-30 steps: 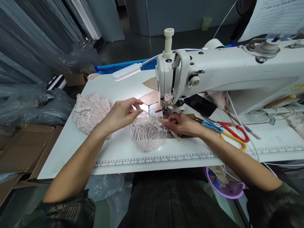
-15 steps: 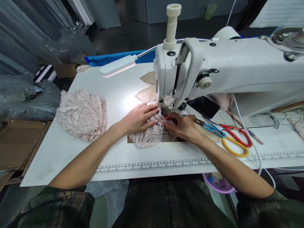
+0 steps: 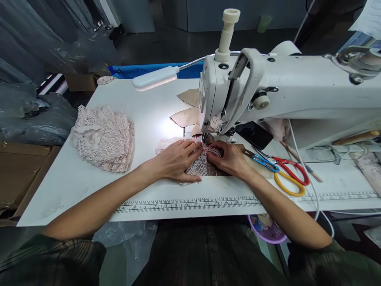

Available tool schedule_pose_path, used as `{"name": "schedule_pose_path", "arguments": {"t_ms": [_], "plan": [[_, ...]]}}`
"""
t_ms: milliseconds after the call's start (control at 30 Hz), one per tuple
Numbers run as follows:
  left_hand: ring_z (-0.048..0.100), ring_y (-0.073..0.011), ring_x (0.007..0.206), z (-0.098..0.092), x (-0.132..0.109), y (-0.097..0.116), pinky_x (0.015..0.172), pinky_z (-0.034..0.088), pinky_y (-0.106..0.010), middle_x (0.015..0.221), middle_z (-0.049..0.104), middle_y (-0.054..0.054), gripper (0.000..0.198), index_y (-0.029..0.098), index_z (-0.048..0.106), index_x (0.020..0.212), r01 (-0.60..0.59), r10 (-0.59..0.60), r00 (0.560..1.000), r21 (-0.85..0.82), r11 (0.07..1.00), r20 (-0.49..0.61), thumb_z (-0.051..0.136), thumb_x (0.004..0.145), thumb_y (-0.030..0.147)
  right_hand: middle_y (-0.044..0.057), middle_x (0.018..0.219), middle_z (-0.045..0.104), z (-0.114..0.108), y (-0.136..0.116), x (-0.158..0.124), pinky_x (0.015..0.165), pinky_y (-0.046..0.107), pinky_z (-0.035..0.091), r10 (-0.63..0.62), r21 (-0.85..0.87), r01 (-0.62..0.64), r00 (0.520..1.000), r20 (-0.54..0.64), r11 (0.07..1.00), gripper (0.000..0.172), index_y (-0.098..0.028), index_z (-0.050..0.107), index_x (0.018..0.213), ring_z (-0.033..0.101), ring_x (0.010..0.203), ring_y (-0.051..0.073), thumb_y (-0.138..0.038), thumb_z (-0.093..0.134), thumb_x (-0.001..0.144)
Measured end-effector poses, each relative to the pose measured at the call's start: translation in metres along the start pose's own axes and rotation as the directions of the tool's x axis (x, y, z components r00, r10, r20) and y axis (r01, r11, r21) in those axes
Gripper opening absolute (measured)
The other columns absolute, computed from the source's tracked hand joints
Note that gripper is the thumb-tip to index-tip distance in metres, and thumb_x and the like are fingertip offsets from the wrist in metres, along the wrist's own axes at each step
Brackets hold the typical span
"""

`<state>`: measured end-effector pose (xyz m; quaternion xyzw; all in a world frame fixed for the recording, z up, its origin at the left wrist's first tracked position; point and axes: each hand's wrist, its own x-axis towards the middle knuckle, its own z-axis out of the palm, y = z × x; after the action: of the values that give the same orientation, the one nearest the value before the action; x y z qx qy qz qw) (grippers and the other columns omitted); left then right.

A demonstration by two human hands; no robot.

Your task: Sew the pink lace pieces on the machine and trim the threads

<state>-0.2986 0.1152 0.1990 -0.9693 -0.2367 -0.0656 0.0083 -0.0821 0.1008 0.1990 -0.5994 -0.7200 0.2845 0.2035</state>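
Pale pink lace (image 3: 197,167) lies on the machine bed, its upper edge by the presser foot of the white sewing machine (image 3: 285,91). My left hand (image 3: 181,160) rests flat on the lace with fingers stretched toward the foot and thumb apart. Just right of the foot, my right hand (image 3: 228,158) pinches the edge of a narrow lace strip (image 3: 213,151) between thumb and fingers. Part of the lace is covered by my left hand. A dark brown plate (image 3: 216,171) shows beneath the work.
A heap of pink lace (image 3: 104,139) sits at the left of the white table. Right of my hands lie a blue thread snipper (image 3: 263,160), red-handled scissors (image 3: 293,169), a yellow handle (image 3: 288,184) and a black phone (image 3: 254,134). A lamp (image 3: 155,78) hangs over the table.
My left hand has slid down and slightly left over the lace, and more lace now shows above it. My right hand keeps its pinch near the foot. The view has shifted slightly.
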Motion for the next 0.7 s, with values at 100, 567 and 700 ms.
{"name": "schedule_pose_path", "arguments": {"t_ms": [100,567,700], "plan": [[0.047,-0.0389,0.131,0.002,-0.003,0.008,0.108,0.038,-0.052,0.144,0.046,-0.028,0.085,0.003,0.047,0.137,0.088,-0.088,0.996,0.014,0.996,0.025,0.038,0.088,0.072,0.006,0.077,0.071,-0.003,-0.001,0.000,0.064,0.030,0.042,-0.028,-0.019,0.029,0.999,0.028,0.999,0.030,-0.018,0.073,0.099,0.062,0.068,0.021,-0.038,0.062,0.079],[0.064,-0.0267,0.111,0.009,-0.005,0.016,0.089,0.057,-0.045,0.115,0.068,-0.017,0.028,0.009,0.059,0.116,0.110,-0.126,0.911,-0.064,0.992,-0.393,0.051,0.095,0.026,0.004,0.078,0.070,0.012,-0.006,-0.034,0.064,0.028,0.047,-0.098,0.052,0.103,0.990,-0.103,0.993,0.019,-0.018,0.069,0.096,0.062,0.065,0.016,-0.028,0.057,0.084],[0.065,-0.0249,0.108,0.014,-0.002,0.018,0.095,0.056,-0.046,0.113,0.069,-0.016,0.022,0.009,0.061,0.112,0.008,-0.034,0.920,-0.068,0.998,-0.390,0.053,0.094,0.018,0.008,0.092,0.072,0.012,-0.012,-0.032,0.067,0.030,0.046,-0.259,-0.088,0.258,0.966,-0.005,0.962,0.022,-0.020,0.072,0.097,0.065,0.078,0.020,-0.023,0.053,0.086]]}}
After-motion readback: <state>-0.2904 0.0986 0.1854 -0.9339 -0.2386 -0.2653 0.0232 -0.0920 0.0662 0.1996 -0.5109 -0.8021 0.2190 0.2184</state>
